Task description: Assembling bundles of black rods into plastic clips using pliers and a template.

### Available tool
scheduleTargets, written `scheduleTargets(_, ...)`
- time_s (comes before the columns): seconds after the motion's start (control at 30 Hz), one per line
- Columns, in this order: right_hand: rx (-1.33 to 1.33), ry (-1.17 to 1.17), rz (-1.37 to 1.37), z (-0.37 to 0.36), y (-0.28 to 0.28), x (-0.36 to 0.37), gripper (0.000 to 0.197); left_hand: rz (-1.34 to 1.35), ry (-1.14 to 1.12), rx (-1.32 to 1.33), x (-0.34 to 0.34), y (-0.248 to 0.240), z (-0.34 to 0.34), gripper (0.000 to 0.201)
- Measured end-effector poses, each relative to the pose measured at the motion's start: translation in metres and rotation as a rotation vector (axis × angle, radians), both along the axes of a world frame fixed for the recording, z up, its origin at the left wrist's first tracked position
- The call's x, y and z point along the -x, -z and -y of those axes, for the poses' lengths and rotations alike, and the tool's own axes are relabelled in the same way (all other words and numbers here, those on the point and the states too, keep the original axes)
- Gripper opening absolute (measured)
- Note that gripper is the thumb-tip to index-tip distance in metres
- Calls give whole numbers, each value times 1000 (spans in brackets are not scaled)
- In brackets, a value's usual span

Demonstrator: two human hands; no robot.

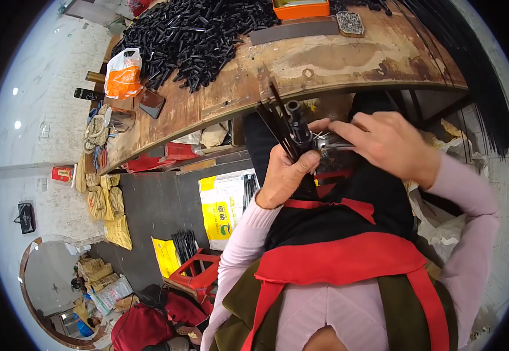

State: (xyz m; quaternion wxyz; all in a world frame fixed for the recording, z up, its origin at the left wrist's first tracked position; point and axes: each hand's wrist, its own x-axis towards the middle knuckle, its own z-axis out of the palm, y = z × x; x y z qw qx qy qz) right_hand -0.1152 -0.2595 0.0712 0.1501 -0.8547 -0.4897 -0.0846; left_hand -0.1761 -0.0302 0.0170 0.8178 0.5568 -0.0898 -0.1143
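On the head view, I have the left hand [279,180] clenched around a bundle of thin black rods [275,130] and a black tubular piece [297,120], above the lap and just off the front edge of the bench [333,65]. The right hand [390,145] is curled beside it, next to a silvery metal piece [337,144] and some fine pale wires [320,136]; I can't tell whether its fingers are closed on that metal.

My worry is the loose fan of rods: if the left grip slackens, they could splay or slide out. A hard push from the right might twist the tube off line or bend a wire. Anything small that slips would likely fall past the red apron [342,257] to the floor, since the bench isn't underneath.
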Motion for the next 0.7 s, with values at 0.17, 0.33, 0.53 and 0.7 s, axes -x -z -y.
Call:
scheduleTargets(0.17, 50, -42, -1723, 7, -22, 6, 36, -38, 116, -93, 7, -11, 2, 49)
scheduleTargets(0.33, -191, 54, -124, 22, -16, 10, 38, -23, -63, -99, -1, -9, 16, 49)
scheduleTargets(0.53, -44, -7, -1881, 27, -41, -3, 24, 2, 99, -48, -2, -10, 13, 50)
scheduleTargets(0.7, -208, 52, -465, 31, -23, 14, 31, 12, 22, -71, -5, -9, 17, 47)
